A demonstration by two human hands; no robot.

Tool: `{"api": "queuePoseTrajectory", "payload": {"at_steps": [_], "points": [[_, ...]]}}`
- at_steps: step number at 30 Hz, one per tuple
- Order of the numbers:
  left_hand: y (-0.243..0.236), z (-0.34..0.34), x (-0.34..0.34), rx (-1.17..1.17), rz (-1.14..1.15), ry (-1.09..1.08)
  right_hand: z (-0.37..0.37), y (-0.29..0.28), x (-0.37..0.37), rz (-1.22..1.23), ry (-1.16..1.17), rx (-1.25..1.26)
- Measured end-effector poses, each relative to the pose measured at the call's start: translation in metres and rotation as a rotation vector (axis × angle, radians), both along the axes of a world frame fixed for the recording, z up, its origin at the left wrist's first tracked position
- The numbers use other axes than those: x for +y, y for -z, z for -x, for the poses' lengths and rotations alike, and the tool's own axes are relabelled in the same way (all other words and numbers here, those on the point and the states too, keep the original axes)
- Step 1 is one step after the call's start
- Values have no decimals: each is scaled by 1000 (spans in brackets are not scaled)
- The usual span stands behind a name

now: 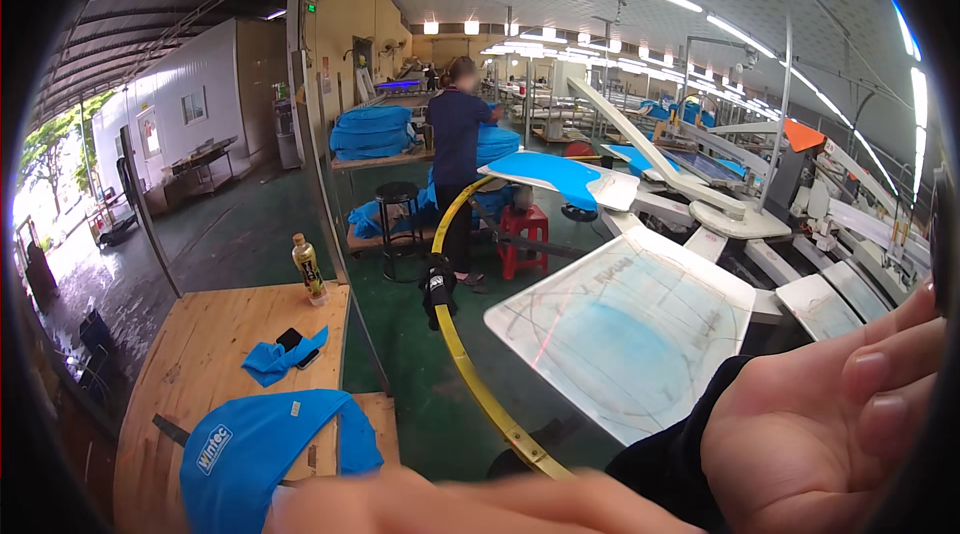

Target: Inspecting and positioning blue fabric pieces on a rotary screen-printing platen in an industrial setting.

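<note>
Along the lower edge my left hand (480,508) lies close to the camera, blurred and cut off, so its grip does not show. At the lower right my right hand (790,424), below a black sleeve, is raised with its palm visible. Its fingers are loosely bent and apart near the picture's rim; nothing shows in them. Beyond my left hand, a blue fabric piece (255,439) with a white printed mark drapes over a wooden table (185,354). Farther back on this table are a crumpled blue cloth strip (268,362), a dark phone (311,358) and a bottle (308,269).
A curved yellow rail (462,359) crosses ahead. Right of it stands a white, blue-stained printing platen (620,324), with a blue-covered platen (545,174) behind. A co-worker (455,134) stands near stacked blue fabric (370,134), a red stool (523,234) and a black stool (397,194).
</note>
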State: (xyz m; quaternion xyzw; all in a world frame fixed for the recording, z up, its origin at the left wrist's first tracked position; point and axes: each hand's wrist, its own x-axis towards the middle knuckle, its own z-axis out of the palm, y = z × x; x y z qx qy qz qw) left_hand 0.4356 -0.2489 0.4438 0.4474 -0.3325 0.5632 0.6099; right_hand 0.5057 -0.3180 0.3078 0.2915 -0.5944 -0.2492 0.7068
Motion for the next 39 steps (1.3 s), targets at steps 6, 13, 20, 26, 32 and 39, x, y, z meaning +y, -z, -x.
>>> {"api": "queuePoseTrajectory", "payload": {"at_steps": [6,13,20,26,32,39], "points": [[77,-47,2,-369,-118,352,-51,-8,4,7,210,92],[94,-16,85,325,-677,241,-52,-11,9,-32,391,122],[55,28,33,321,-210,562,-56,-7,1,-27,526,174],[136,-16,66,139,-435,554,-66,5,-17,-21,717,252],[155,-13,72,359,-395,541,-86,-1,-19,128,894,347],[115,48,65,414,-374,521,-101,20,-46,305,1102,425]]}}
